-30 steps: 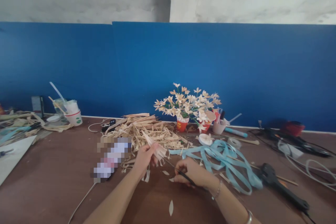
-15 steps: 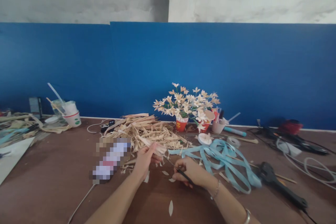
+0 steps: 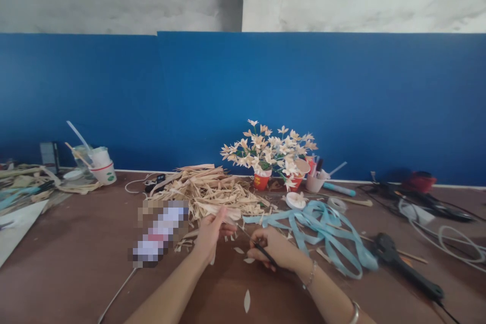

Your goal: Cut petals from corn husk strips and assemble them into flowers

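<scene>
our left hand pinches a pale husk; our right hand grips a slim dark-handled tool, angled leftward towards it

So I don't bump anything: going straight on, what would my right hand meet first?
Likely the pale strip in your left hand; the tool in your right hand points at it, though depth is unclear.
</scene>
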`<state>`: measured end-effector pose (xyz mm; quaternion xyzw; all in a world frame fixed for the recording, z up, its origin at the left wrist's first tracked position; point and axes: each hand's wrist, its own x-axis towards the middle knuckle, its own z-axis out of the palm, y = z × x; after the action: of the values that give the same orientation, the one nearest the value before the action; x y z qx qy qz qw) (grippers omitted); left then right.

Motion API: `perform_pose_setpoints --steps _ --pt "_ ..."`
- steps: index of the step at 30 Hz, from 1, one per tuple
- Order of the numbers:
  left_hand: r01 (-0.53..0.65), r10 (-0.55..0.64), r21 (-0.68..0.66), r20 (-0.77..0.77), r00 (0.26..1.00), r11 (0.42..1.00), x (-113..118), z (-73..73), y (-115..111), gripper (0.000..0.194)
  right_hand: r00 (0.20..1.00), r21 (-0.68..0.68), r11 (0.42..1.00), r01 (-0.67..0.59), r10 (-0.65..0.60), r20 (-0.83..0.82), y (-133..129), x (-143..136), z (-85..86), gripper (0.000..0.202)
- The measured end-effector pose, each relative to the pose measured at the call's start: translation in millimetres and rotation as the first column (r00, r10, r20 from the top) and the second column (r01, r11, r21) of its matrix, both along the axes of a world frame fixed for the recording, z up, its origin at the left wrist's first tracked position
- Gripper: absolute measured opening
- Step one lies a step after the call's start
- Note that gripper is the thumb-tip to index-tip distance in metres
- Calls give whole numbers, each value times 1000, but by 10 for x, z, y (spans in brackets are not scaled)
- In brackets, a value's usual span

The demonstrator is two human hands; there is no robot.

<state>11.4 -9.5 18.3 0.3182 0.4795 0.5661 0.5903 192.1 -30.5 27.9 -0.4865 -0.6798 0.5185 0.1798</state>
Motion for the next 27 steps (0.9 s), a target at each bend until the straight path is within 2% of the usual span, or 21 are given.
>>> perform_pose_setpoints --steps 13,17,27 --pt "23 -24 12 53 998 1000 11 18 -28 35 1000 21 1000 23 -23 5 6 -24 -41 19" --pt "20 -23 41 75 997 999 -8 19 -18 35 1000 -20 1000 22 -21 13 0 -13 -3 21" --pt "-18 42 109 -226 973 994 -147 -38 91 28 999 -80 996 -48 47 -18 -31 112 118 21"
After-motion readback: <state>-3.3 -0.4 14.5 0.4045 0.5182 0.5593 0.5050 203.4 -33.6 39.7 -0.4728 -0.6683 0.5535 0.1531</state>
